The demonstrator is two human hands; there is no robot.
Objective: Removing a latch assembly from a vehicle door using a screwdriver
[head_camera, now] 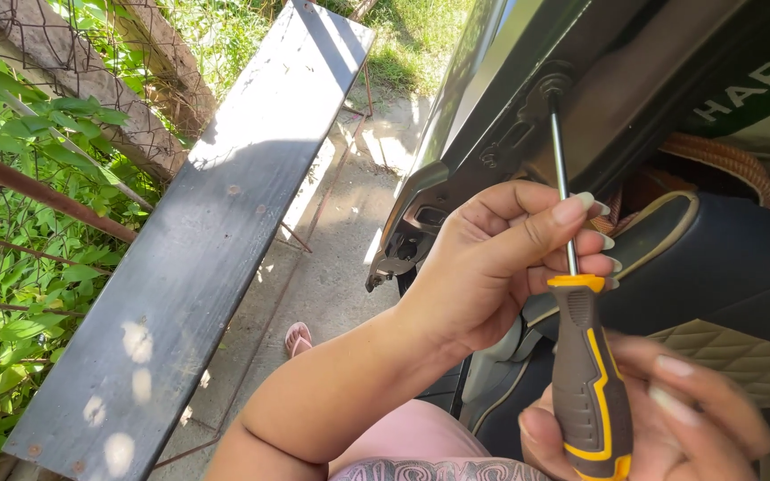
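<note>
Left hand (pixel 501 258) pinches screwdriver (pixel 581 356) shaft; right hand (pixel 661 410) below grips handle. Tip sits on screw (pixel 549 86) above, in dark bracket (pixel 510 142). Risk: tilted shaft slips off screw head, jabs seat (pixel 715 267) beside fingers.

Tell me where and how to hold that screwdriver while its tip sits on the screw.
Grip the screwdriver by its thick grey-and-yellow handle, coming from below, as the right hand does. The thin shaft points up at the screw, so the left hand can steady it from the side with its fingertips.
</note>
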